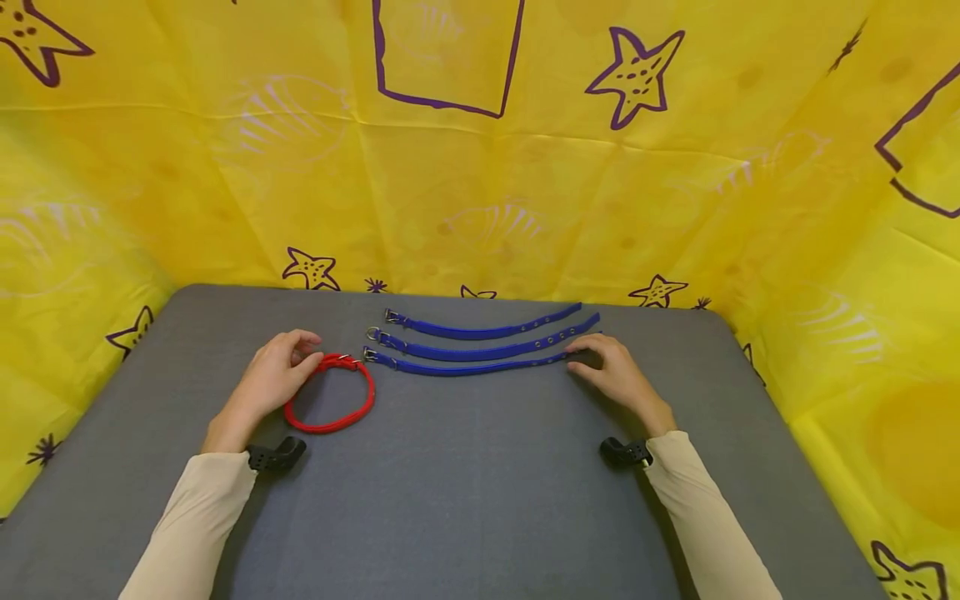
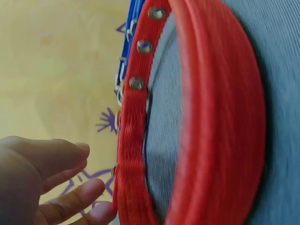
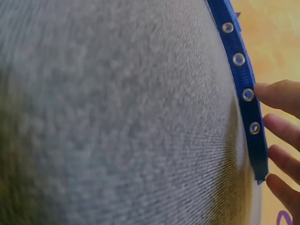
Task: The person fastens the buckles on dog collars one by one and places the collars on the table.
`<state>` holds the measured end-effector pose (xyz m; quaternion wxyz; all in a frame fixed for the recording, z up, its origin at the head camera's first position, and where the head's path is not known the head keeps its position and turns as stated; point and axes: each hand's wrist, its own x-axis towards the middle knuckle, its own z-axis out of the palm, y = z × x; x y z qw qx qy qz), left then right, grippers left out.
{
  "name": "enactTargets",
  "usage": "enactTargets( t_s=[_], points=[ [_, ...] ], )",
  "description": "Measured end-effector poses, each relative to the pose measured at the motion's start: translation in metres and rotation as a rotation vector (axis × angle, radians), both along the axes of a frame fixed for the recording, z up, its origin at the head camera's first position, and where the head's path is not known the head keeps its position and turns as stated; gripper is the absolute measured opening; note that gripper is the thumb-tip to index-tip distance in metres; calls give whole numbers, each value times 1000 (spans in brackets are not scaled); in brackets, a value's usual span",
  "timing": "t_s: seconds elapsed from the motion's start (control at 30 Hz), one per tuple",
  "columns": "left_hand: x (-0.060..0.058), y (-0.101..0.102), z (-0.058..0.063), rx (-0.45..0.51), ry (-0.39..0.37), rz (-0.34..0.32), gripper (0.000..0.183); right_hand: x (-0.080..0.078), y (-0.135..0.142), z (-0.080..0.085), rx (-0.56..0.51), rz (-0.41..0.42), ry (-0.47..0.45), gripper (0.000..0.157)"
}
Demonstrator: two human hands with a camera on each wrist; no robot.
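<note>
A red collar (image 1: 330, 427), buckled into a loop, lies on the left of the table, with metal studs on its band in the left wrist view. My left hand (image 1: 277, 371) is at its upper left, fingers loosely bent and fingertips right at the collar's edge. To the right, three blue collars lie stretched out one behind another: a rear one (image 1: 465, 333), a middle one (image 1: 457, 354) and a front one (image 1: 457, 369). Their buckles face left. At the front collar's holed end, my right hand (image 1: 618, 371) rests its extended fingertips (image 3: 276, 96) along the strap's edge.
The grey cloth-covered table (image 1: 450, 500) carries the collars. Yellow fabric (image 1: 480, 175) printed with starfish and fish stands behind it and along both sides. Each wrist wears a black band with a camera (image 1: 277, 455).
</note>
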<state>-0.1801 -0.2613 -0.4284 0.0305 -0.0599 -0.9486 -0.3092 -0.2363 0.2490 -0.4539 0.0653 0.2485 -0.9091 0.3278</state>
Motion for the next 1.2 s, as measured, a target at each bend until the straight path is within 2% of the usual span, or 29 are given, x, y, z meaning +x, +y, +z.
enactTargets(
  t_s=[0.1, 0.27, 0.53, 0.67, 0.83, 1.2],
  points=[
    [-2, 9, 0, 8, 34, -1, 30, -2, 3, -1, 13, 10, 21, 23],
    [-7, 27, -4, -39, 41, -22, 30, -8, 8, -4, 69, -8, 38, 25],
    [-17, 52, -5, -77, -34, -70, 39, -11, 14, 0, 158, -39, 18, 29],
    [-19, 58, -8, -107, -59, -101, 38, -9, 13, 3, 201, -60, 13, 25],
    [-20, 60, -12, -128, -56, -96, 29, -6, 17, 3, 229, -93, 6, 14],
    [-21, 66, -12, -200, -71, -82, 26, -3, 23, -2, 213, -58, -10, 7]
  ],
)
